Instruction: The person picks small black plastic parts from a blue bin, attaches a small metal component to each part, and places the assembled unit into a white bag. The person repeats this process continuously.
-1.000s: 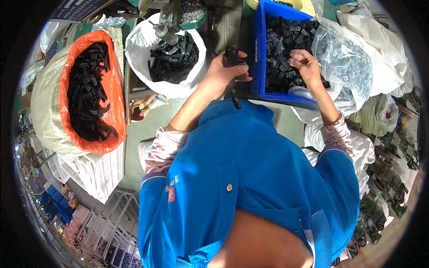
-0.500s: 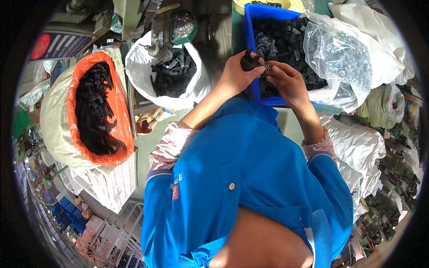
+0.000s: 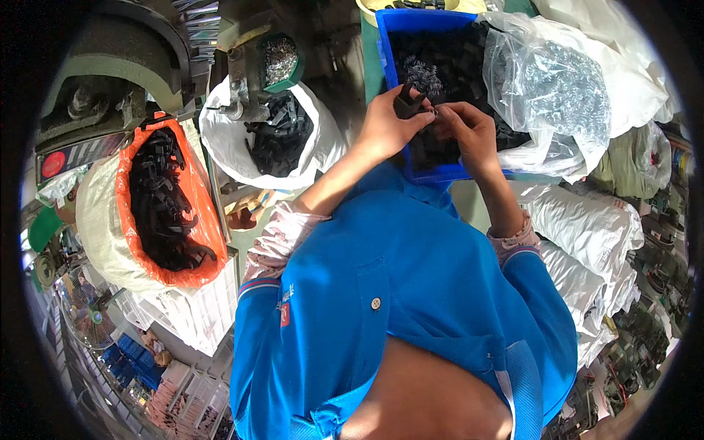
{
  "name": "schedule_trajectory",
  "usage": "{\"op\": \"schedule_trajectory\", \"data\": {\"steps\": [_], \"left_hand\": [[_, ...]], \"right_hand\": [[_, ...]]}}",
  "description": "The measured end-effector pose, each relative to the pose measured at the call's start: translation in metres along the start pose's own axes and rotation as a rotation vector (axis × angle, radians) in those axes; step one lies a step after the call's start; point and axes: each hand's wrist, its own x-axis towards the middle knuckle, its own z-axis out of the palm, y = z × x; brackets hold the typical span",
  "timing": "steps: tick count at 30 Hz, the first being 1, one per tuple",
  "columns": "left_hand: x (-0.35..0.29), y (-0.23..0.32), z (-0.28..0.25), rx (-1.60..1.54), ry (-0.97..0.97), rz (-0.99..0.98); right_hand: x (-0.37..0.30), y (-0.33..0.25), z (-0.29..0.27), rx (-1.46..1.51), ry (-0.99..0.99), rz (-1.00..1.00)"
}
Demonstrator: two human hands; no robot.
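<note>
Both hands meet over the near left part of a blue bin [image 3: 391,59] full of small black plastic parts [image 3: 458,55]. My left hand [image 3: 385,126] is closed around a black plastic piece [image 3: 408,103] with prongs that stick up past the fingers. Against its right side, my right hand [image 3: 469,132] pinches a small metal spring [image 3: 435,113], mostly covered by the fingertips. How far the spring sits in the piece cannot be seen. A heap of loose springs [image 3: 423,78] lies in the bin just beyond my hands.
A clear bag of springs [image 3: 565,88] leans over the bin's right side. To the left are a white sack [image 3: 220,136] of black parts, a green box [image 3: 282,62] of small metal pieces and an orange-lined sack [image 3: 209,249]. Machinery [image 3: 125,66] fills the upper left.
The view has shifted, bringing more of the machinery at upper left into sight. The spring, plainly visible between my fingertips before, is now mostly covered, and my right fingers are closer to the black piece.
</note>
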Motion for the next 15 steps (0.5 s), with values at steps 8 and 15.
{"op": "schedule_trajectory", "data": {"steps": [8, 15], "left_hand": [[0.002, -0.002, -0.016, -0.496, 0.033, -0.430], [-0.007, 0.003, -0.014, -0.569, -0.029, -0.334]], "right_hand": [[-0.001, 0.003, -0.006, -0.560, 0.180, -0.501], [0.005, 0.003, 0.009, -0.219, -0.021, -0.204]]}}
